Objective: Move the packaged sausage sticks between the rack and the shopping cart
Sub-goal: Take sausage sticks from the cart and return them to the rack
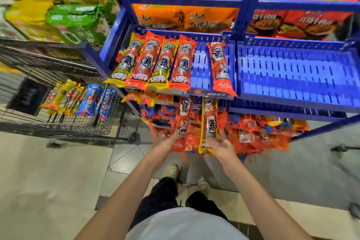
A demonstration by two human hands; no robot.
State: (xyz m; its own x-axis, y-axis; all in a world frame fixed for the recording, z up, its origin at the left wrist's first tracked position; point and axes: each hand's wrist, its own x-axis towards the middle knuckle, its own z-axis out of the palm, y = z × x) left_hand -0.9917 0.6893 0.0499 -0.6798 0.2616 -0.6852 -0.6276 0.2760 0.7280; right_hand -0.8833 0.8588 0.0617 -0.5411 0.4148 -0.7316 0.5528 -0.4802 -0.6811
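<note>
**A:** On the far left we see the black wire shopping cart (pixel 58 122). A row of yellow, red and blue sausage packs (pixel 78 99) lies across its bottom.

**B:** Moving right, we come to the blue slotted plastic rack (pixel 292 76). Four long yellow and red sausage packs (pixel 152 62) lie side by side on its left tray. A single red pack (pixel 221 68) lies apart from them near that tray's right edge.

**A:** And our hands?

**B:** They are both just below the tray's front edge. Our left hand (pixel 162 142) grips the lower end of a red plastic-wrapped sausage stick (pixel 182 119), which points up toward the tray. The fingers are blurred, but we can see them curled round the wrapper.

**A:** Just beside it, our right hand (pixel 222 144) holds the lower end of a yellow-edged plastic-wrapped sausage stick (pixel 209 122), also upright. The two sticks are near each other but not touching.

**B:** Further right, on the lower shelf, we see a loose heap of red packets (pixel 259 136).
</note>
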